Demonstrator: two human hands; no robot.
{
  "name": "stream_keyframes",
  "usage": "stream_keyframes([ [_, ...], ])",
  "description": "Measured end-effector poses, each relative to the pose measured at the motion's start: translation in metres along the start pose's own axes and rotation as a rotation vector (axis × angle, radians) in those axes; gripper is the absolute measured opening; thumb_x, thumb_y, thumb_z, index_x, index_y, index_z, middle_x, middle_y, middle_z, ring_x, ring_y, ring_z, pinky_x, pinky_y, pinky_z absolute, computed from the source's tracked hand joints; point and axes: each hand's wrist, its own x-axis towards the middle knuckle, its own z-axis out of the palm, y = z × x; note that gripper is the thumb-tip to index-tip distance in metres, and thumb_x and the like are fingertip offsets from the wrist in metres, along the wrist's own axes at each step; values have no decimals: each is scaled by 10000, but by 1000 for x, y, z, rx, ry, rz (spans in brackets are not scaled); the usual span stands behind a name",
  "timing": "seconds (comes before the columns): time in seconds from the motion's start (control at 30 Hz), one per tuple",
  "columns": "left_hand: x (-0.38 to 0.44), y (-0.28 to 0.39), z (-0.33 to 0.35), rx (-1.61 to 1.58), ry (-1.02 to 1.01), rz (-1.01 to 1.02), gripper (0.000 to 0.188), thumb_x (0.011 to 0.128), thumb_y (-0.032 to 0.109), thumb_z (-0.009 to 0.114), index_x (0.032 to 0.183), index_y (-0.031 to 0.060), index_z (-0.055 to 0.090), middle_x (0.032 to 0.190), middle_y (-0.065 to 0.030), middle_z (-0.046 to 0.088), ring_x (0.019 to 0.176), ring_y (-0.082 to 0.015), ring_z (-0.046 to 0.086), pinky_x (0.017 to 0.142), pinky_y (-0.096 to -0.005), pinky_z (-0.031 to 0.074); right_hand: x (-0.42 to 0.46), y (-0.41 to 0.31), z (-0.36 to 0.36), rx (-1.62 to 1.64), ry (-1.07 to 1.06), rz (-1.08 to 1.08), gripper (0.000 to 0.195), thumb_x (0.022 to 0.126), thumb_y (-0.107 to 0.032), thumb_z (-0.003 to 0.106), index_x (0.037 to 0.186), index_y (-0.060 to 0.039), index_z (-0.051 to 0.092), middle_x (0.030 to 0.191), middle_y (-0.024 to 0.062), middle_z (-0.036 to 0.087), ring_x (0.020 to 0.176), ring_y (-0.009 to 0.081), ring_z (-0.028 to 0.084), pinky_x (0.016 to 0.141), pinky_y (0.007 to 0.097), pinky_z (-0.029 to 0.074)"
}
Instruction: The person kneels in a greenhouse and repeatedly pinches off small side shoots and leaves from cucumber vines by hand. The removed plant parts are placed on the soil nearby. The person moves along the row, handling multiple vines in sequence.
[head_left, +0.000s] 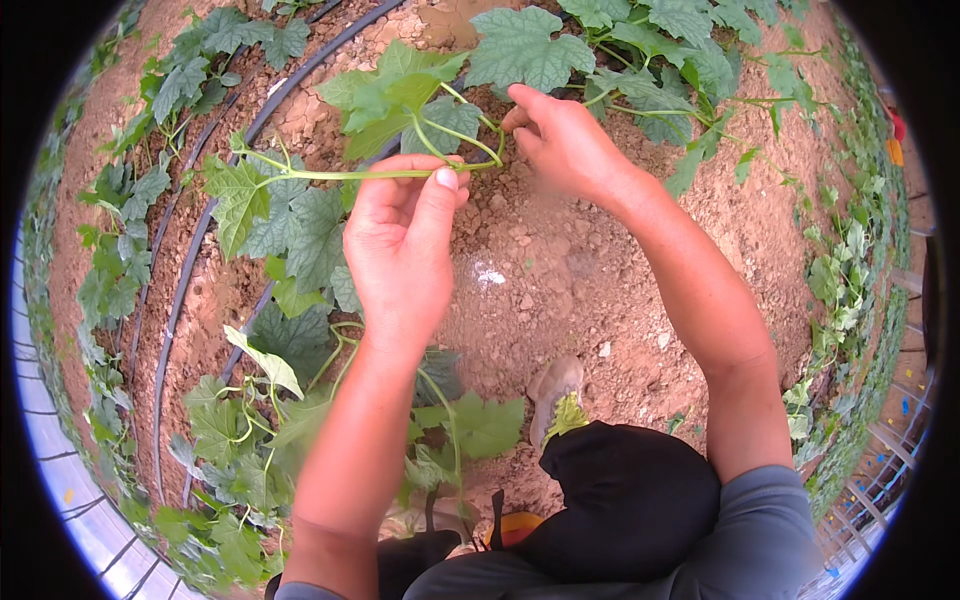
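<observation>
A green vine stem (352, 175) runs across my left hand (405, 240), pinched between thumb and fingers. Its tip with a lobed young leaf (238, 202) reaches out to the left. To the right of the pinch the stem bends sharply upward, and leaf stalks rise from it to broad leaves (397, 94). My right hand (559, 142) is beside that bend, fingers curled and fingertips close to the stem. Whether those fingers grip anything is hidden. A large lobed leaf (529, 49) is just above the right hand.
Dry reddish soil (525, 300) lies beneath. Black irrigation hoses (184, 285) curve along the left, among leafy vines (120, 277). More vines (667, 67) spread at upper right. My shoe (551, 390) and black-clad knee (630, 495) are below. Another plant row (847, 285) stands right.
</observation>
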Motion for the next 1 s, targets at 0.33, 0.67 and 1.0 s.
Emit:
stream_keyframes([
  [0.33, -21, 11, 5, 174, -40, 65, 184, 1050, 140, 599, 1150, 3, 669, 1112, -67, 686, 1007, -157, 678, 861, -322, 604, -79, -81, -22, 321, 180, -137, 158, 941, -38, 629, 1056, 6, 531, 1005, 153, 685, 840, 246, 706, 733, 362, 552],
  [0.67, -48, 26, 10, 265, -83, 144, 185, 1040, 154, 614, 1131, 8, 683, 997, -66, 683, 859, -125, 624, 765, -291, 519, -104, -134, -37, 64, 569, -672, 308, 802, -17, 728, 1092, -51, 634, 1003, 87, 701, 910, 277, 682, 739, 392, 560],
  [1.0, -59, 27, 7, 542, -237, 330, 118, 979, 53, 577, 1060, 18, 655, 988, -165, 659, 864, -334, 646, 799, -389, 528, -91, -121, -25, -55, 633, -917, 323, 707, -11, 736, 1018, -42, 656, 959, 78, 716, 904, 299, 671, 744, 394, 547],
])
